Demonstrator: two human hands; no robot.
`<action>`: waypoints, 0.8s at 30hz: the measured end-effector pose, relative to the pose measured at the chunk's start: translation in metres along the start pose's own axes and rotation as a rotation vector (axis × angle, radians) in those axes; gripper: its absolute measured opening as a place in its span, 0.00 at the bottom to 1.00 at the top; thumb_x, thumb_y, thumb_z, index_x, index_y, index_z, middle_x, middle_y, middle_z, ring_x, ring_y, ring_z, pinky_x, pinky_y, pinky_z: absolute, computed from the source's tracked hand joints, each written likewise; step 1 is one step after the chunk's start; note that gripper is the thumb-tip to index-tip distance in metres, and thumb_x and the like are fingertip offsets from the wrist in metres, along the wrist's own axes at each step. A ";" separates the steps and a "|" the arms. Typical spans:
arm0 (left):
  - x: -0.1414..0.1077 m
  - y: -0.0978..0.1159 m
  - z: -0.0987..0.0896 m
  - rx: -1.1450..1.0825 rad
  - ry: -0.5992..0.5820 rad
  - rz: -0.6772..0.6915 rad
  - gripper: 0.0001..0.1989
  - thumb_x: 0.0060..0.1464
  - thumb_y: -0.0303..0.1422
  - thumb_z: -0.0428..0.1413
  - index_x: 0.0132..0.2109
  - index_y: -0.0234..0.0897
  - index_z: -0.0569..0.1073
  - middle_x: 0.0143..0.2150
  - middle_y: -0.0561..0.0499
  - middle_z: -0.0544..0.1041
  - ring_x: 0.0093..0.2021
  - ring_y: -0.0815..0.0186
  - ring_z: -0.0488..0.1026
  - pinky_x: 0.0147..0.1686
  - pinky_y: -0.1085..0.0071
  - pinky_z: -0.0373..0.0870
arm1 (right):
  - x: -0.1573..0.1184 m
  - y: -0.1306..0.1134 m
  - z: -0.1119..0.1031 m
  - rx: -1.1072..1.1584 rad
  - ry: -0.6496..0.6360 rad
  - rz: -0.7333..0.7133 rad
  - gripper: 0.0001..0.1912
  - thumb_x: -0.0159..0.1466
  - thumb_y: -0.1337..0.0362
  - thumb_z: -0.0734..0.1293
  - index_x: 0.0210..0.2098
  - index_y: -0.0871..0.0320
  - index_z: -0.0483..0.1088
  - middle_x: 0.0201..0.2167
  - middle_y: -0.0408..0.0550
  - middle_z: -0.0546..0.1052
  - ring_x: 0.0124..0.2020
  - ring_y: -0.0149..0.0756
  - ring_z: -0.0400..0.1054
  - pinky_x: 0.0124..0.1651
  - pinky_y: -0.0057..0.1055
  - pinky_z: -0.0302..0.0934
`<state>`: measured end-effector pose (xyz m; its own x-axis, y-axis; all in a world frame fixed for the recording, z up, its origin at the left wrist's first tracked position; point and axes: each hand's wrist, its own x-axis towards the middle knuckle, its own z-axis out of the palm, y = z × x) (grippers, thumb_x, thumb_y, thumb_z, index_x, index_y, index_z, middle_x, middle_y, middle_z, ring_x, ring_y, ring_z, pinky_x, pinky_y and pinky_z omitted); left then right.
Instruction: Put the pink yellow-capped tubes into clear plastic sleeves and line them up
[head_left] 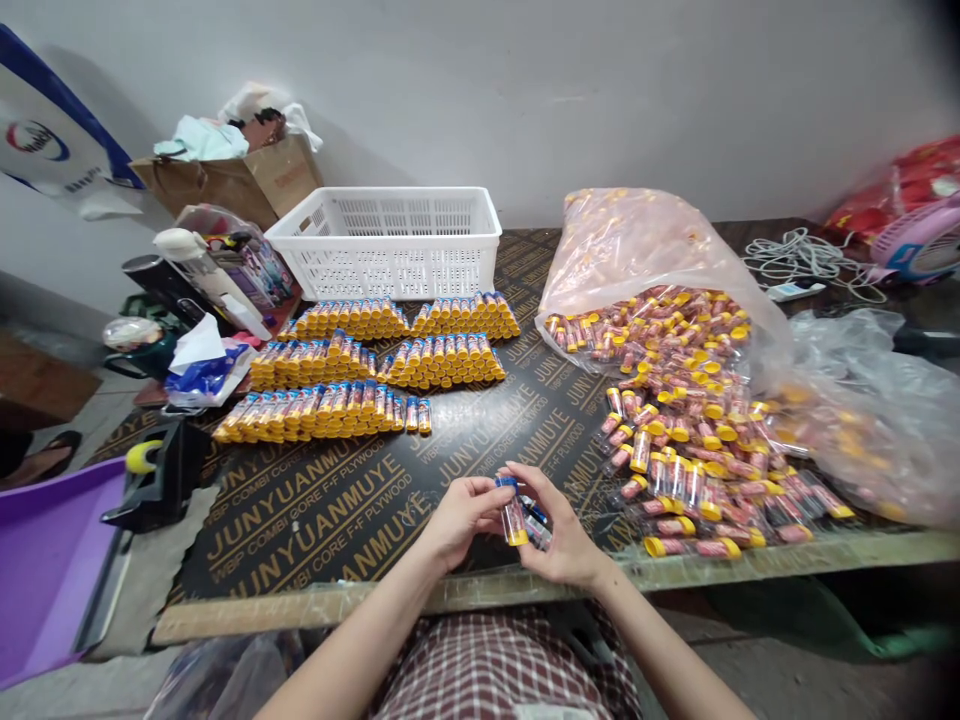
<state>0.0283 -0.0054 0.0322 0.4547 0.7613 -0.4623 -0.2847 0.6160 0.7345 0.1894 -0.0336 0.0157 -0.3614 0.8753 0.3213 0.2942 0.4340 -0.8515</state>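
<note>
A small clear tube (514, 522) with a blue top and a yellow bottom stands nearly upright between my hands, close to the table's front edge. My left hand (463, 522) is closed, its thumb and fingers pinching the tube near the blue top. Curled around the other side is my right hand (562, 530), with more small tubes (537, 525) partly showing in its palm. How many it holds is hidden. Right of my hands lies a loose heap of yellow-ended tubes (697, 480). Stacked rows of blue-and-yellow tubes (322, 412) lie at the left back.
A white plastic basket (390, 265) stands behind the rows. The large plastic bag (637, 240) at the back right spills tubes onto the printed black tabletop (315, 500). A black tape dispenser (161, 480) sits at the left edge, beside a purple dustpan-like object (60, 570).
</note>
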 end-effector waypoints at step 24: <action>-0.001 -0.002 0.005 -0.005 0.090 0.053 0.20 0.37 0.44 0.64 0.31 0.30 0.74 0.27 0.47 0.75 0.24 0.70 0.70 0.26 0.73 0.66 | 0.008 0.003 -0.002 0.050 0.067 -0.026 0.42 0.45 0.74 0.61 0.60 0.56 0.50 0.55 0.54 0.64 0.54 0.44 0.63 0.56 0.41 0.59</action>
<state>0.0323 -0.0088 0.0334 0.3611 0.8077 -0.4660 -0.3108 0.5754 0.7565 0.1894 -0.0250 0.0164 -0.3080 0.8767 0.3694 0.2406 0.4474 -0.8613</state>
